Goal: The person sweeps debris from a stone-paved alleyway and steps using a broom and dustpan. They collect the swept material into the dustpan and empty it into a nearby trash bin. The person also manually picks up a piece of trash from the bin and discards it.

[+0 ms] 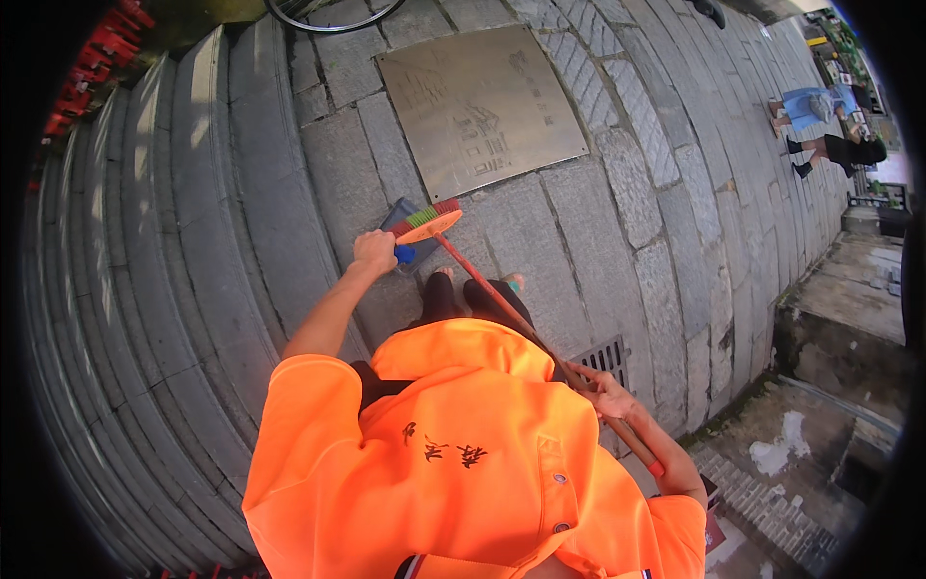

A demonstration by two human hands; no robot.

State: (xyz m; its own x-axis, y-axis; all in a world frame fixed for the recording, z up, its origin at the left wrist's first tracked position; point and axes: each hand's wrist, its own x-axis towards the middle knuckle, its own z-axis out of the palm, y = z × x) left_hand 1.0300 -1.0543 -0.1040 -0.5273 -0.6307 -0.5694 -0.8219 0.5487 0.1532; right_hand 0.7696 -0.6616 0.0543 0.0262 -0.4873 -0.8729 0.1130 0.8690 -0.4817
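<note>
Mid-sweep, seemingly: brushing litter into the blue dustpan (400, 224) at frame centre, above the feet. Left hand (374, 251) closed around the dustpan handle; right hand (600, 389) wrapped round the broom (502, 304) shaft. Broom axis diagonal, bristle head upper left, handle end lower right. Next, probably: short pull toward the pan, pan kept flat on the stone paving (540, 222).

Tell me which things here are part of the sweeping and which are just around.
In use:
broom, handle held by right hand
dark dustpan, blue handle gripped by left hand

Just around:
metal plaque in the paving
drain grate
bicycle wheel
stone steps
people sitting at the far edge
</note>
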